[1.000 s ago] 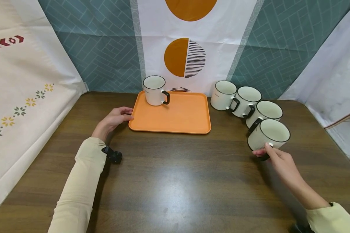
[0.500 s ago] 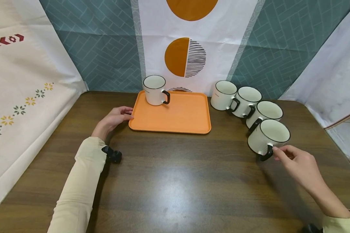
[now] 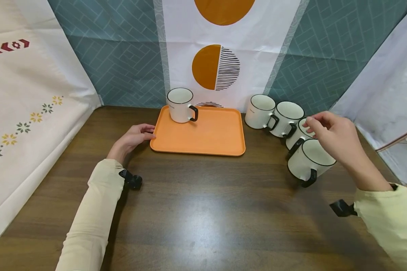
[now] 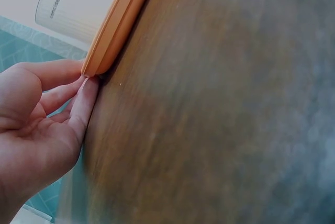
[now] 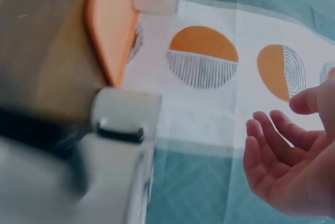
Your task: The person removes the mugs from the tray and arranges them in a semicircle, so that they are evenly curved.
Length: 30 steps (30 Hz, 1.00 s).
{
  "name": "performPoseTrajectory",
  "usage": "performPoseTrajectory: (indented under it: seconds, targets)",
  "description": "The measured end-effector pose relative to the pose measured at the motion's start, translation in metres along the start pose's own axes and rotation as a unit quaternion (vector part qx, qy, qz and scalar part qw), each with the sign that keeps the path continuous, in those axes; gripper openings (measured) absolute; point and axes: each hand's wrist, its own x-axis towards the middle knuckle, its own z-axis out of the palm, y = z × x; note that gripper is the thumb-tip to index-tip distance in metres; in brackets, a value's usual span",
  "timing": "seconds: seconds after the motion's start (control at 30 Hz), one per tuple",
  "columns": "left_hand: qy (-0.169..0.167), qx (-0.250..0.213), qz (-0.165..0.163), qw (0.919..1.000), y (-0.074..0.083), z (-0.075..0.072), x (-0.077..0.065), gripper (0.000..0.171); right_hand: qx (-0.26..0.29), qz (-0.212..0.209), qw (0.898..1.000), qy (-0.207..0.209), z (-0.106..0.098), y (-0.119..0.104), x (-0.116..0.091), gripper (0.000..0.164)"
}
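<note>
My left hand (image 3: pixel 132 136) is at the left edge of an orange tray (image 3: pixel 217 135), pinching its rim between thumb and fingers. In the left wrist view the fingertips (image 4: pixel 88 85) meet the tray corner (image 4: pixel 107 46). One white mug (image 3: pixel 179 107) with a black rim and handle stands on the tray's back left. My right hand (image 3: pixel 337 137) holds nothing and hovers, fingers loosely bent, over the right-hand mugs. Below it stands the nearest mug (image 3: pixel 300 165), its black handle toward the front. Behind that, another mug (image 3: pixel 293 141) is partly hidden by the hand.
Two further white mugs, one beside the tray (image 3: pixel 257 114) and one just right of it (image 3: pixel 281 124), continue the slanting row at the back right. The brown wooden table (image 3: pixel 176 203) reaches back to a patterned cloth backdrop (image 3: pixel 122 64).
My right hand has let go of the nearest mug's handle and lifted up and back over the row. That mug stays in place. My left hand and the tray have not moved.
</note>
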Motion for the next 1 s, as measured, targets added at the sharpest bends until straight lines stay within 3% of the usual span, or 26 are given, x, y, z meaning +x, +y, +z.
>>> performPoseTrajectory:
  seconds: [0.27, 0.43, 0.57, 0.7, 1.0]
  targets:
    - [0.0, -0.005, 0.001, 1.0, 0.003, 0.002, 0.0, 0.053, 0.016, 0.008, 0.997, -0.07, 0.028, -0.041, 0.055, 0.043]
    - [0.0, -0.009, -0.001, 1.0, 0.003, 0.001, 0.0, 0.053, 0.041, 0.014, 0.993, -0.113, 0.058, -0.062, 0.087, 0.042]
    - [0.0, -0.004, -0.003, 1.0, 0.003, 0.001, 0.0, 0.053, 0.09, 0.033, 0.984, -0.148, 0.087, -0.074, 0.106, 0.039]
    - [-0.002, -0.003, -0.005, 1.0, 0.004, 0.002, 0.001, 0.053, 0.151, 0.049, 0.971, -0.178, 0.116, -0.083, 0.115, 0.034]
    - [-0.003, -0.012, -0.008, 0.9999, 0.001, 0.0, 0.002, 0.053, 0.219, 0.048, 0.957, -0.183, 0.191, -0.096, 0.118, 0.029]
